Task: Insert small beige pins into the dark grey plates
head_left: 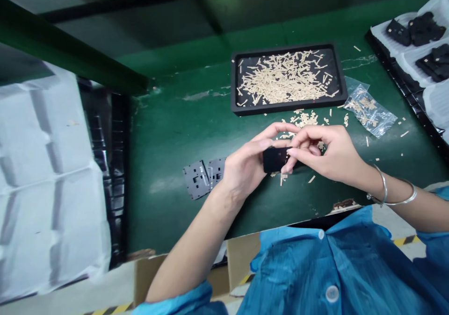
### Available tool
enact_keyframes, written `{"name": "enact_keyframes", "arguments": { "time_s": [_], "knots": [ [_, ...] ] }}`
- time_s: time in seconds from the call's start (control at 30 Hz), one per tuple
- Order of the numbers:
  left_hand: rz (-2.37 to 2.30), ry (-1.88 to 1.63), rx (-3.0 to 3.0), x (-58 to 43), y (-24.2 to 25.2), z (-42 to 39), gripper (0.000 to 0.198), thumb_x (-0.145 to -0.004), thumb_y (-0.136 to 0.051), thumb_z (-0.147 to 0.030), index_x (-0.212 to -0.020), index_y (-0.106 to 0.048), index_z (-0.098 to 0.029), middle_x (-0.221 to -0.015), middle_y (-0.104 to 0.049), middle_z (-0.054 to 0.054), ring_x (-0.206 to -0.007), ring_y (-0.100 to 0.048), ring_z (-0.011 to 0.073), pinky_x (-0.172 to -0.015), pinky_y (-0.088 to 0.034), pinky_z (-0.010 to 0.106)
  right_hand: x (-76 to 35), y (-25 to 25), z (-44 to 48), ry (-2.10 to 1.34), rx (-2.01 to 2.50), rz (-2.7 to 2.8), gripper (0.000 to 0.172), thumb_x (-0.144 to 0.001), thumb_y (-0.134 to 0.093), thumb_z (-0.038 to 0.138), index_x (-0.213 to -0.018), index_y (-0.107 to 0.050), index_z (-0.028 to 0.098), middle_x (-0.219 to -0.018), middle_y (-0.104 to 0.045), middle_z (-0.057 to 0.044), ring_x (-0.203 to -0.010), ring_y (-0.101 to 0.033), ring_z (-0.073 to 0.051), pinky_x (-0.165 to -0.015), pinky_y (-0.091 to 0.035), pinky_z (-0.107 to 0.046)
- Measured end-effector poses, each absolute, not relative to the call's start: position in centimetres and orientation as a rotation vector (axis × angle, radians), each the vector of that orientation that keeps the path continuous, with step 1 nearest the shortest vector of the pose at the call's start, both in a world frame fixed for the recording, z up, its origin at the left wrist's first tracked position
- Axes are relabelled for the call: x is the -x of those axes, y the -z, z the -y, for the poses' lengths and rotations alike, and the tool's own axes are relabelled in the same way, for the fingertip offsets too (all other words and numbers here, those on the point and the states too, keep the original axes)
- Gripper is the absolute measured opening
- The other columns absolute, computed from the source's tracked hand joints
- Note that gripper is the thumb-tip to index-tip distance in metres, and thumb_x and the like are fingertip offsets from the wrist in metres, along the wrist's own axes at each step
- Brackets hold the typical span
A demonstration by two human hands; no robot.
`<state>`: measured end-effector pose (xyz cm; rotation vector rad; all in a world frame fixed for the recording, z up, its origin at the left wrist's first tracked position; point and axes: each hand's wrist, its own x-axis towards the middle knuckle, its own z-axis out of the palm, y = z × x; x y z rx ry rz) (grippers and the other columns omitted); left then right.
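Observation:
My left hand (245, 163) grips a small black flat part (275, 159) from the left side, over the green table (168, 128). My right hand (324, 151) meets it from the right, its fingers pinched against the part's upper right edge; whether they hold a strip is not visible. Two grey flat plates (203, 177) lie on the table just left of my left wrist. Loose beige strips (303, 118) are scattered on the table beyond my hands.
A black tray (235, 88) heaped with beige strips sits behind my hands. A clear plastic bag (370, 109) lies to its right. Trays with black parts on white sheets (417, 34) stand far right. White foam sheets (45, 179) lie left, cardboard boxes (238, 259) below the table edge.

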<state>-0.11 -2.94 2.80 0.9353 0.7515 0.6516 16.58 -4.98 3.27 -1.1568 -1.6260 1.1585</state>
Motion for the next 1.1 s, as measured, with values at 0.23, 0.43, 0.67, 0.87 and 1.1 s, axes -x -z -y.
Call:
{"name": "enact_keyframes", "arguments": {
  "time_s": [0.23, 0.43, 0.67, 0.87, 1.1],
  "knots": [
    [-0.730, -0.640, -0.906, -0.3, -2.8, 3.0, 0.031, -0.078, -0.060, -0.037, -0.103, -0.058, -0.018, -0.070, -0.068, 0.004, -0.049, -0.052, 0.0143, -0.052, -0.043, 0.030, -16.4, -3.1, 5.4, -1.017, 1.128, 1.730, 0.016, -0.077, -0.062, 0.012, -0.063, -0.059, 0.018, -0.049, -0.057, 0.006, -0.045, -0.048, -0.005, -0.050, -0.039, -0.020],
    [-0.672, -0.670, -0.858, 0.0, -2.4, 2.9, 0.042, -0.085, -0.054, -0.049, -0.114, -0.056, -0.018, -0.062, -0.062, 0.002, -0.049, -0.057, 0.0173, -0.050, -0.045, 0.030, -16.7, -3.7, 4.5, -1.384, 1.085, 1.359, 0.014, -0.080, -0.065, 0.022, -0.068, -0.057, 0.019, -0.057, -0.067, 0.002, -0.049, -0.063, -0.010, -0.049, -0.045, -0.022],
    [-0.638, -0.680, -0.844, -0.3, -2.1, 2.7, 0.055, -0.086, -0.049, -0.057, -0.120, -0.054, -0.015, -0.057, -0.057, 0.000, -0.042, -0.047, 0.0132, -0.040, -0.036, 0.025, -17.2, -2.4, 3.5, -1.390, 1.126, 1.310, 0.021, -0.072, -0.074, 0.029, -0.065, -0.058, 0.016, -0.054, -0.055, 0.006, -0.047, -0.048, -0.006, -0.050, -0.040, -0.022],
    [-0.617, -0.776, -0.869, -0.5, -1.5, 2.8, 0.042, -0.089, -0.050, -0.043, -0.117, -0.056, -0.012, -0.056, -0.060, 0.001, -0.038, -0.047, 0.0111, -0.038, -0.034, 0.022, -17.2, -2.2, 3.5, -1.331, 1.154, 1.402, 0.023, -0.071, -0.075, 0.035, -0.072, -0.063, 0.016, -0.057, -0.058, 0.004, -0.049, -0.050, -0.007, -0.051, -0.040, -0.022],
    [-0.770, -0.788, -1.259, -0.9, -1.9, 3.6, 0.047, -0.094, -0.047, -0.045, -0.121, -0.062, -0.009, -0.057, -0.058, -0.001, -0.037, -0.045, 0.0087, -0.039, -0.035, 0.022, -17.0, -2.3, 4.1, -1.330, 1.169, 1.398, 0.032, -0.071, -0.075, 0.050, -0.070, -0.069, 0.019, -0.062, -0.065, 0.001, -0.045, -0.049, -0.007, -0.044, -0.039, -0.022]
  ]
}}
